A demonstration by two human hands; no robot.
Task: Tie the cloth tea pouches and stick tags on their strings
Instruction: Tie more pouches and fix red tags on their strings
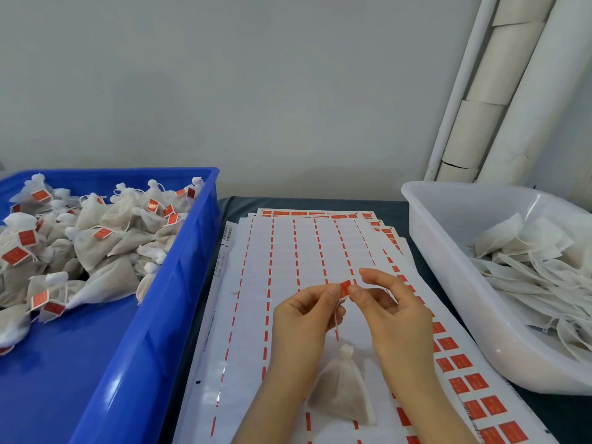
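both hands pinch red tag (345, 288) at string (335, 318) top — left hand (301, 318), right hand (389, 310). tied pouch (344, 390) hangs below, over sticker sheets (288, 251).

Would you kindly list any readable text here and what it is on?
On the white paper sticker sheet: a barcode and small print along its left edge, too blurred to read.
On the red square stickers: faint print, too small to read.
Nothing is legible.

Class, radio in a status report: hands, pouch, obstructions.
Left hand, right hand: fingers pinching red tag on string. Tied pouch below, over sticker sheets. No obstruction seen.
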